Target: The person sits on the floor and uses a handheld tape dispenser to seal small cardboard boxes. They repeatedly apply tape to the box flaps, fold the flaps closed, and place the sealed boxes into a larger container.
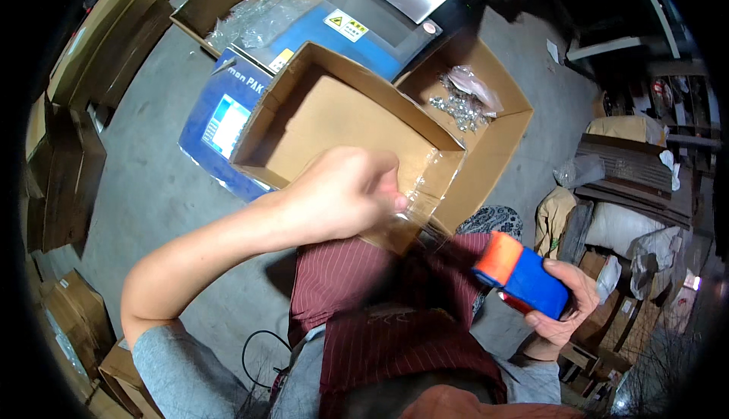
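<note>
My left hand (353, 191) is closed, its fingers curled over the near edge of an open cardboard box (364, 111). Whatever it pinches, if anything, is too small and blurred to make out. Small shiny bits lie in that box's near right corner. My right hand (566, 301) grips a blue block-shaped object with an orange end (535, 282), off to the right of my lap; its exact kind is unclear. A second cardboard box (497, 149) behind the first holds many small shiny metal pieces (459, 111) and a crumpled clear plastic bag (474, 88).
A blue machine (304, 39) with a grey cover stands behind the boxes. Flattened cardboard (83, 47) and cartons (76, 309) line the left side. Sacks (619, 225) and stacked material crowd the right. A black cable (254, 343) loops by my left side.
</note>
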### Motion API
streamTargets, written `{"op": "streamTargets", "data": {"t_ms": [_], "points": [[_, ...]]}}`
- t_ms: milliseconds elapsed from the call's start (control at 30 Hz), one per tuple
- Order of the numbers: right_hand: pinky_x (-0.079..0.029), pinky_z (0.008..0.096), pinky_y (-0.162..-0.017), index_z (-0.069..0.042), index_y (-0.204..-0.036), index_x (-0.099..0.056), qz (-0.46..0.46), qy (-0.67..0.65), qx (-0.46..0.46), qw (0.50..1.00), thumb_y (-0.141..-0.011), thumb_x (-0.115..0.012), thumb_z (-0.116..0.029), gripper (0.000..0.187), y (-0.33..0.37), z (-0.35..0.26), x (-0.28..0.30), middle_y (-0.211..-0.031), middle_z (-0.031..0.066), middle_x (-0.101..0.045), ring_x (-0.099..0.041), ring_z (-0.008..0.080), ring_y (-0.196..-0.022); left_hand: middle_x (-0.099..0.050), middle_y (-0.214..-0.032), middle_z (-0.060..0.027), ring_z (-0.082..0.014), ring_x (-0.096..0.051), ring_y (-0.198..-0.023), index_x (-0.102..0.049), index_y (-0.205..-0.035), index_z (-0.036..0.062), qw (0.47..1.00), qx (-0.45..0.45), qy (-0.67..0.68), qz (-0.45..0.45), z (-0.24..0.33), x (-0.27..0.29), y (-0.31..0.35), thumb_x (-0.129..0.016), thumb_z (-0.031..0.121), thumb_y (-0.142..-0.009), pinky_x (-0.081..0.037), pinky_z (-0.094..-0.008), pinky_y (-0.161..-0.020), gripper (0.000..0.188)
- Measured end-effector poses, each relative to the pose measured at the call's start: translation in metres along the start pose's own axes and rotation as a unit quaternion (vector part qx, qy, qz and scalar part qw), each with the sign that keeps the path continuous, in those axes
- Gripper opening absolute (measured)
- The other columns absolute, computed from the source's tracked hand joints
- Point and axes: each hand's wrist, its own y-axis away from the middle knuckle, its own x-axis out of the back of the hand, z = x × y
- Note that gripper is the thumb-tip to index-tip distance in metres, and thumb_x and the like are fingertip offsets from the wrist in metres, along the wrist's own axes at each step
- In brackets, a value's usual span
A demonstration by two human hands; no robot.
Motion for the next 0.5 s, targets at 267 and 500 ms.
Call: {"op": "streamTargets", "data": {"t_ms": [267, 500], "points": [[-0.052, 0.0346, -0.084, 0.001, -0.098, -0.076, -0.036, 0.068, -0.069, 0.995, -0.057, -0.086, -0.051, 0.067, -0.011, -0.013, -0.012, -0.094, 0.0127, -0.075, -0.072, 0.0268, -0.087, -0.071, -0.079, -0.018, -0.032, -0.07, -0.076, -0.077, -0.088, 0.0047, 0.989, 0.037, -0.141, -0.027, -0.019, -0.014, -0.032, -0.071, 0.022, -0.087, -0.053, -0.0416, -0.072, 0.018], [-0.056, 0.0365, -0.075, -0.007, -0.12, -0.07, -0.138, 0.051, -0.004, 0.989, -0.062, -0.087, -0.021, 0.062, -0.033, -0.021, -0.01, -0.093, 0.0172, -0.072, -0.072, 0.0299, -0.081, -0.073, -0.081, -0.0168, -0.0312, -0.071, -0.08, -0.078, -0.088, 0.0062, 0.977, 0.064, -0.196, -0.058, -0.033, -0.031, -0.047, -0.068, 0.017, -0.083, -0.054, -0.0418, -0.075, 0.015]]}}
